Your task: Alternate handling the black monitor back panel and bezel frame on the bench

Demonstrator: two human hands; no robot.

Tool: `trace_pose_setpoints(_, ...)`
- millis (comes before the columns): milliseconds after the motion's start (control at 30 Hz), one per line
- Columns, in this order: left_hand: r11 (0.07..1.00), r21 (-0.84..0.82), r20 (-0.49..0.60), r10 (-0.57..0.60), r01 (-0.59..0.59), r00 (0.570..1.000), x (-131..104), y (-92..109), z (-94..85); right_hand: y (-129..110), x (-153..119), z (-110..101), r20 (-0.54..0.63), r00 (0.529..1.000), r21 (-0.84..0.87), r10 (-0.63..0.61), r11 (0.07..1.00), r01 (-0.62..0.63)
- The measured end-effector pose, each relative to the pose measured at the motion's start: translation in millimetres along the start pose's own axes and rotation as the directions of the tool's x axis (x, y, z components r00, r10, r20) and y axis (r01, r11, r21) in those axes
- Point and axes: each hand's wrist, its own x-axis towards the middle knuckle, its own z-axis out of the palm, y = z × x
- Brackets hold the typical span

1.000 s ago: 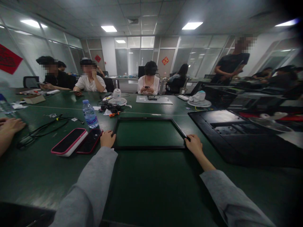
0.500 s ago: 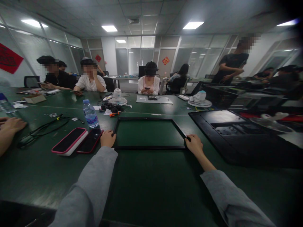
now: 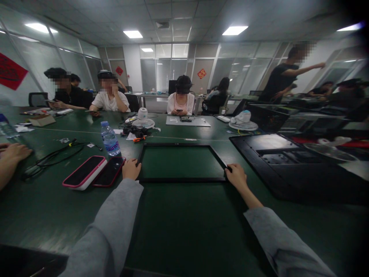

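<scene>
A thin black rectangular frame (image 3: 184,179), like a monitor bezel, lies on the green tabletop (image 3: 190,227), which shows through its opening. My left hand (image 3: 132,169) is closed on the frame's left side near the front corner. On the opposite side, my right hand (image 3: 236,175) grips the right edge, fingers curled over it. Just left of my left hand lies a dark phone (image 3: 110,172) with a red edge. It touches a thicker pink-and-white cased device (image 3: 85,172).
A water bottle (image 3: 110,139) stands behind the phone. Black cables (image 3: 49,159) lie at left, near another person's hand (image 3: 15,152). A large black panel (image 3: 288,169) lies at right. Small white fans (image 3: 143,120) and several seated people are farther back.
My hands and the black frame have stayed in place. In the right background, a standing person has stretched an arm out to the right.
</scene>
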Motion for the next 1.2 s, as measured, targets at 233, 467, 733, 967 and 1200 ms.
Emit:
trace_pose_setpoints(233,1.000,0.019,-0.009,0.006,-0.006,1.000,-1.7,2.2,-2.1,0.4,0.7,-0.1,0.024,1.000,-0.015,0.014,1.000,-0.014)
trace_pose_setpoints(467,0.999,0.031,-0.011,0.009,-0.009,1.000,-1.6,3.3,-3.7,-2.8,-1.1,-2.1,0.020,1.000,-0.026,0.006,1.000,-0.006)
trace_pose_setpoints(733,0.998,0.066,0.035,-0.022,0.019,0.999,0.8,2.7,-2.5,-4.2,-2.7,-4.0,0.037,0.999,-0.043,0.006,0.999,-0.004)
trace_pose_setpoints(967,0.998,0.054,0.024,-0.012,0.011,1.000,0.4,1.3,-1.7,-4.5,-1.6,-4.6,0.039,0.999,-0.039,0.017,0.999,-0.015)
trace_pose_setpoints(1200,0.998,0.058,0.025,-0.002,0.001,1.000,0.4,1.5,-2.0,-3.6,-2.2,-4.1,0.033,0.999,-0.039,0.000,0.999,0.001)
